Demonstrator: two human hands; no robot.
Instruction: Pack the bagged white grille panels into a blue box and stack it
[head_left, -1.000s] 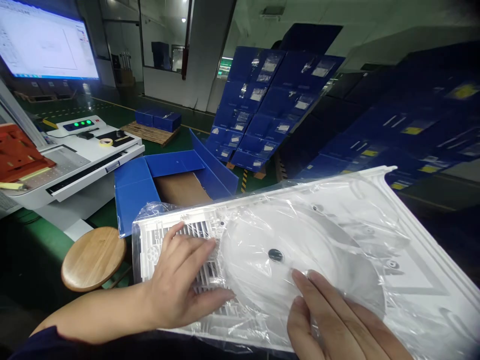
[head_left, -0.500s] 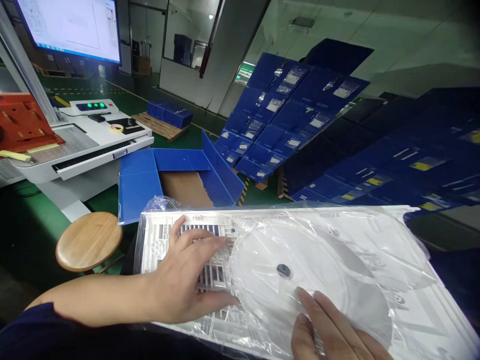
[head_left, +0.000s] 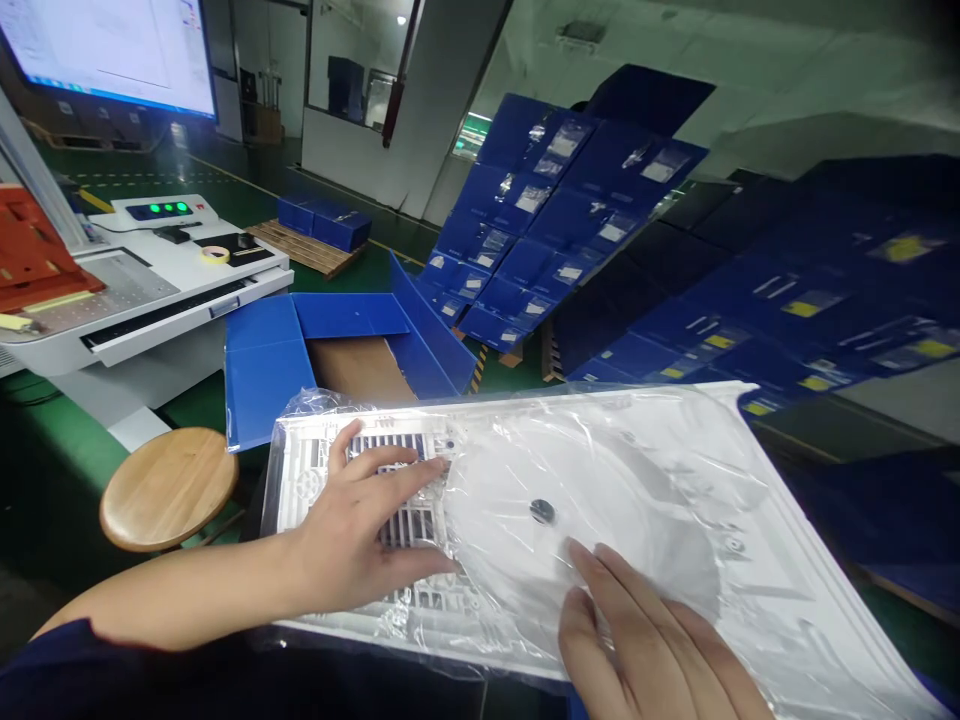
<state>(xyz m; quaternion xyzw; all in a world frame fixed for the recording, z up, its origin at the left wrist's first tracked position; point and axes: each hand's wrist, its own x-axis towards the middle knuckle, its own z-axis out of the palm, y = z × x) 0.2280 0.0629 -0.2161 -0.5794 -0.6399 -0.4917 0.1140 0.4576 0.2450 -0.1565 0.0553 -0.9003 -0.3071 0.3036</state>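
Note:
A long white plastic panel (head_left: 780,570) with a slatted grille at its left end lies before me, tilted. Clear plastic film (head_left: 510,470) covers much of it, creased and shiny. Beneath the film shows a large round white area with a small dark hole (head_left: 542,511). My left hand (head_left: 360,530) rests on the grille end with fingers spread. My right hand (head_left: 645,630) lies on the film below the hole, fingers stretched out and thumb apart. Its wrist is out of view.
An open blue box (head_left: 349,315) with a brown inside stands just beyond the panel. To the left are a wooden stool (head_left: 169,488) and a white machine bench (head_left: 180,310) with a monitor (head_left: 112,50). Stacked blue boxes (head_left: 517,220) rise behind, on pallets.
The panel's far right corner has shifted left in view and the film at that end looks less spread out. Both hands stay on the panel; the whole scene has slid slightly left.

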